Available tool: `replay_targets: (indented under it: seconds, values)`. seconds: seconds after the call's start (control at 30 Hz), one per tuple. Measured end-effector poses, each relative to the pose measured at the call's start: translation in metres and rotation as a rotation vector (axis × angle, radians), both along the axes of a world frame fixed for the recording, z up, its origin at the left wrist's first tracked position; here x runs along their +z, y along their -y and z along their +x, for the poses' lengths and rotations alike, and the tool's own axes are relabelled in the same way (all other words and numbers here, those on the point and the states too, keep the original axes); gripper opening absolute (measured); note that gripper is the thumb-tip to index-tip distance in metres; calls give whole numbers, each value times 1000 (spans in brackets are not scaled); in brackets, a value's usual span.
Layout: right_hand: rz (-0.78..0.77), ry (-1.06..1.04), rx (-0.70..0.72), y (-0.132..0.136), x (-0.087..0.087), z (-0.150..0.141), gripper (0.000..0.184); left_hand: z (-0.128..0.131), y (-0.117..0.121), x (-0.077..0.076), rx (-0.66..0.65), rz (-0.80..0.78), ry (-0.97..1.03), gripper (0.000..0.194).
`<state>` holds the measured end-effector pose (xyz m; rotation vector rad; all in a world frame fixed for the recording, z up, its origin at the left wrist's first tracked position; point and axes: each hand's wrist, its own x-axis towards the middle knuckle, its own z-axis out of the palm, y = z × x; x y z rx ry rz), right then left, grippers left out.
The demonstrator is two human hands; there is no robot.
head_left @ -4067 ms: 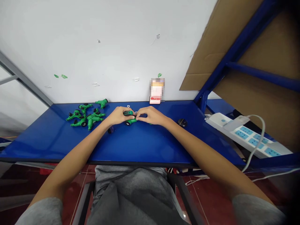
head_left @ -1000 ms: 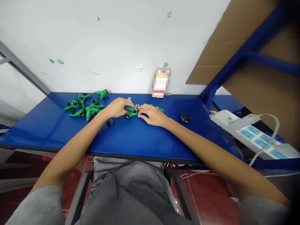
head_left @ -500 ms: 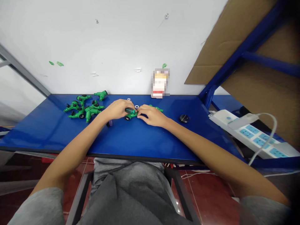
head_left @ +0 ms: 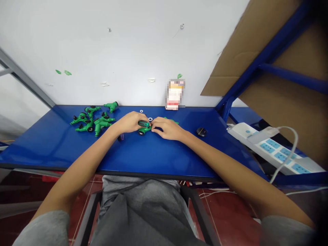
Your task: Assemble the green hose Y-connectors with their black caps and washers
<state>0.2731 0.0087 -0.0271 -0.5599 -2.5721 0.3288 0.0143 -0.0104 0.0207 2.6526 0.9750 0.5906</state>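
Note:
Near the middle of the blue table, a green hose splitter (head_left: 144, 130) with a black-rimmed end lies between my two hands. My left hand (head_left: 130, 122) is closed, with a green-and-black tool handle (head_left: 144, 123) tucked in it over the splitter. The tool's other end is hidden. From the right, my right hand (head_left: 166, 128) pinches the splitter's near end with thumb and fingertips. Whatever small part may sit in that pinch cannot be made out. Just behind the fingers lies a white ring (head_left: 150, 119), and a smaller white ring (head_left: 141, 111) lies farther back.
Several green hose splitters (head_left: 102, 123) are heaped at the left. Another green piece (head_left: 174, 121) shows partly behind my right hand. A dark purple item (head_left: 121, 137) lies beside my left wrist. A black mouse (head_left: 201, 132) and a white power strip (head_left: 269, 147) are at the right.
The camera view has shifted slightly. Both hands stay at the splitter with only small finger movements; more of the green piece behind my right hand shows than four seconds ago.

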Motion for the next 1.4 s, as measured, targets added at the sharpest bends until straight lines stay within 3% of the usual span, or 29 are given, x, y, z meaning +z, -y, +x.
replay_targets:
  seconds: [0.17, 0.3, 0.43, 0.7, 0.87, 1.23, 1.4]
  values:
    - [-69, -5, 19, 1, 5, 7, 16, -3, 2, 3, -43, -105, 90, 27]
    - [-115, -166, 13, 5, 12, 10, 19, -7, 2, 8, 55, -131, 223, 31]
    - [-156, -249, -64, 10, 17, 4, 23, -5, 7, 15, 103, -83, 312, 23]
    - [-396, -350, -121, 19, 19, -10, 45, 11, 17, 12, -72, -100, 395, 26]
    - [-556, -383, -63, 19, 15, -14, 49, 10, 14, 6, -18, -29, 370, 23]
    - [-351, -322, -98, 22, 23, -15, 43, 17, 24, 13, 29, 40, 267, 19]
    - [-158, -227, -100, 26, 23, -10, 24, 18, 22, 8, 108, 54, 275, 22]
